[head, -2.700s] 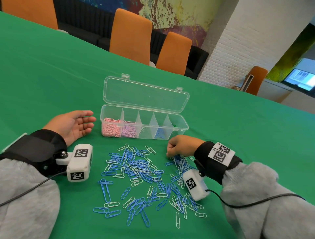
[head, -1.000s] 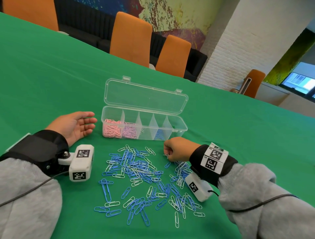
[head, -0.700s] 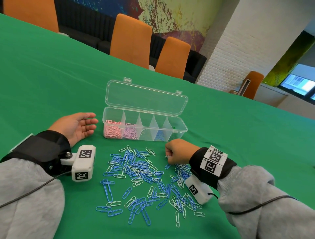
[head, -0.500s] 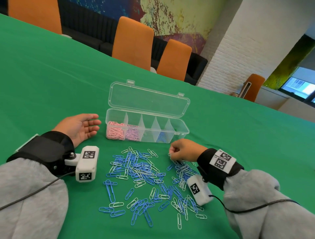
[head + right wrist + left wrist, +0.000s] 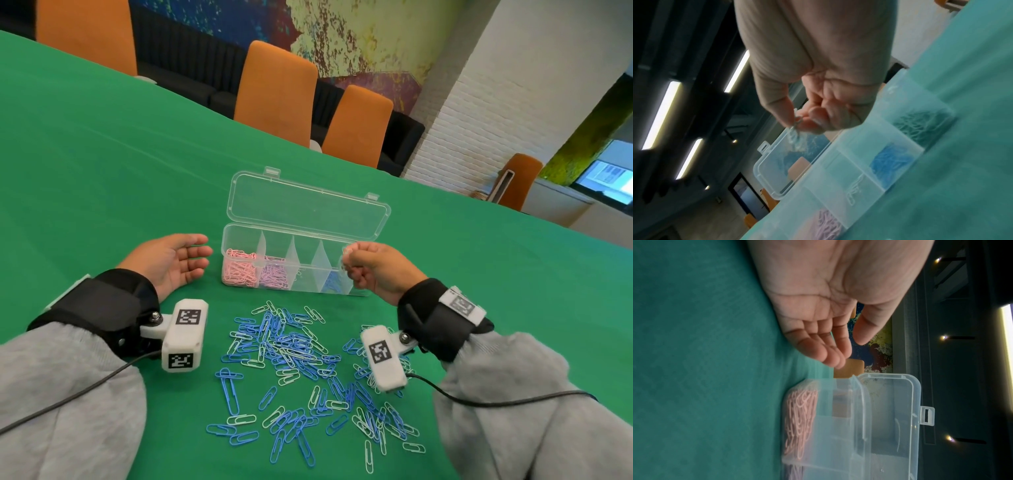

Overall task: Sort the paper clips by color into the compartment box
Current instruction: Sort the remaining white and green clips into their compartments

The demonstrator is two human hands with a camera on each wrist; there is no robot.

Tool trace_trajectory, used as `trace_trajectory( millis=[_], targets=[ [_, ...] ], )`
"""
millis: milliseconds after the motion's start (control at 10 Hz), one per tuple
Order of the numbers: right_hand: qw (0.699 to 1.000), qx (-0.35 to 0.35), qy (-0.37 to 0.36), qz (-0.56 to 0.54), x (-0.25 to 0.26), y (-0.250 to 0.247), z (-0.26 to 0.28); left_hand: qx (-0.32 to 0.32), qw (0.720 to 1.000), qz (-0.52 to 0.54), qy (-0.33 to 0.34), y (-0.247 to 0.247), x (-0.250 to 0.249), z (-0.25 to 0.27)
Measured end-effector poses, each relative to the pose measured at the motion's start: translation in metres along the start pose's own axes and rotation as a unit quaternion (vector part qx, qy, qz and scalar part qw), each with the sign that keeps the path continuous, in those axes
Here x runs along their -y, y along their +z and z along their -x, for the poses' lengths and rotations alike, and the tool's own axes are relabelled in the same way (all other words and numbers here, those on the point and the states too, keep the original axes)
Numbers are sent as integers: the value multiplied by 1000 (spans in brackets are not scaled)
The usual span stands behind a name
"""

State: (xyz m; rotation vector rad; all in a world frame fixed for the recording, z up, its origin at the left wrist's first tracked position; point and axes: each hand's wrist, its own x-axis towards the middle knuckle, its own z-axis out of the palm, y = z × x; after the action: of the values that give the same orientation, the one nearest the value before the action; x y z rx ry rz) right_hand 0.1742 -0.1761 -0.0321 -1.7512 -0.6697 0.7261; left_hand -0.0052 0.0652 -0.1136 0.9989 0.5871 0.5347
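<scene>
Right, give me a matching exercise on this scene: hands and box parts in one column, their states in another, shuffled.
Column one:
1. left hand
2. right hand
3. box lid
4. leftmost compartment

Column two:
A. holds pink clips
B. pinches pale clips above the box
C. lies open beside the box
D. stands open

Pairs: 1-C, 2-B, 3-D, 4-A

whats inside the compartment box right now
The compartment box holds pink clips leftmost, then lilac clips, a few pale clips, blue clips and green clips. The right hand covers the right end in the head view.
</scene>
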Motion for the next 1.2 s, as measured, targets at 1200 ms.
trace_trajectory(
  millis=[1200],
  targets=[
    [842,65,141,517,-39,-50,21,-3,1000,-5,0,-1,0,-1]
  ],
)
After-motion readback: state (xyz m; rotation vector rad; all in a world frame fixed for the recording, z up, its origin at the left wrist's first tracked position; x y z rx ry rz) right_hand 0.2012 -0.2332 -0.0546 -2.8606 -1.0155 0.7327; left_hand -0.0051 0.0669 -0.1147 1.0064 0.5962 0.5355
